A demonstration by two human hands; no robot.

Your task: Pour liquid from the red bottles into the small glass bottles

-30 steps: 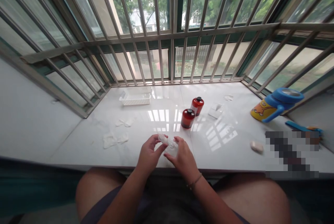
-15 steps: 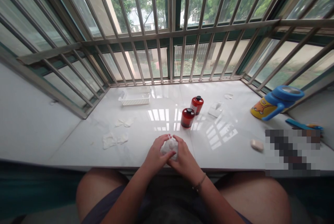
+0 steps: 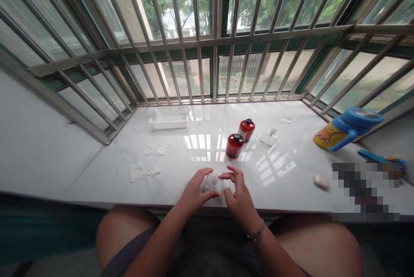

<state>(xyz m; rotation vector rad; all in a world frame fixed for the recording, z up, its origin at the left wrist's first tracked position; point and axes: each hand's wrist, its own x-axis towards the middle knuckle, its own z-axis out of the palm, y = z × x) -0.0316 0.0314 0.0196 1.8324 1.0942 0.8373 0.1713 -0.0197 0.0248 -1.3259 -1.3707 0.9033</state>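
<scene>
A small translucent whitish container (image 3: 212, 183) with a rounded top stands at the front edge of the white ledge (image 3: 181, 156). My left hand (image 3: 197, 187) curves round its left side, thumb in front and fingers behind. Just to the right is my right hand (image 3: 236, 188), its fingers apart and holding nothing. Its index fingertip is close to the container's top; I cannot tell if it touches. Beyond my hands are two red bottles with black caps, a nearer red bottle (image 3: 234, 146) and a farther red bottle (image 3: 247, 129).
A white perforated basket (image 3: 170, 118) stands at the back left. Crumpled white tissues (image 3: 144, 172) lie at left, a small clear piece (image 3: 269, 136) right of the bottles. Farther right are a pale bar (image 3: 321, 181) and a blue-yellow flask (image 3: 346, 128). Metal bars (image 3: 181, 46) close off the window.
My right hand has come off the container and moved a little right, its fingers spreading. My left hand stays round the container. The view has shifted slightly.
</scene>
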